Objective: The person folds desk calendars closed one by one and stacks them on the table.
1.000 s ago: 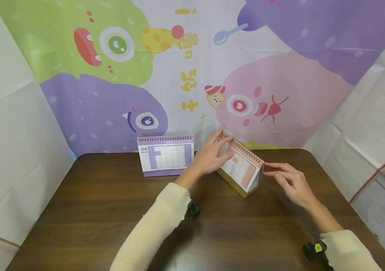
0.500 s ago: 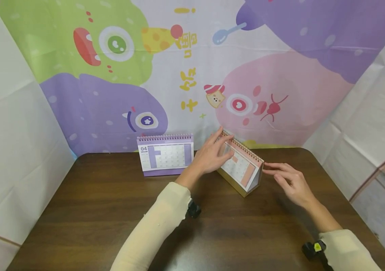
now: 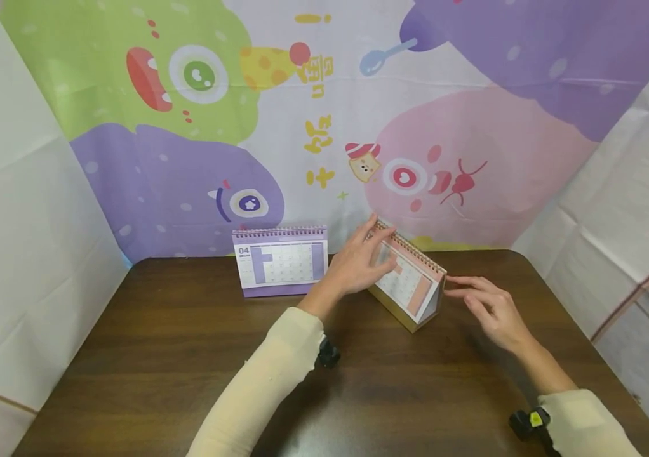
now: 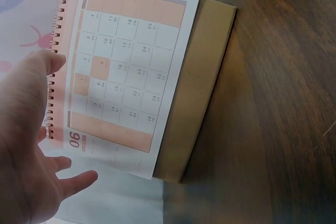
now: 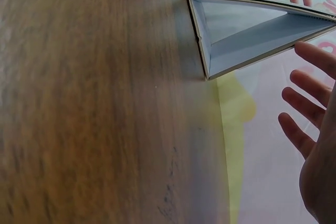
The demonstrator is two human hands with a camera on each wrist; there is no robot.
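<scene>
A pink desk calendar [image 3: 401,282] with a gold spiral and a gold-brown base stands angled on the table. In the left wrist view its page reads 06. My left hand [image 3: 357,261] is at its upper left corner, fingers spread, with the thumb over the pink top strip beside the spiral. At the calendar's right end is my right hand [image 3: 493,309], fingers extended, tips right at the back panel. The right wrist view shows the calendar's hollow triangular side [image 5: 247,32], with one fingertip close against the rear panel.
A purple desk calendar [image 3: 281,263] showing 04 stands upright to the left, near the back of the brown wooden table [image 3: 187,355]. Behind the table hangs a cartoon-printed cloth [image 3: 324,209]; white cloth walls [image 3: 27,209] flank both sides.
</scene>
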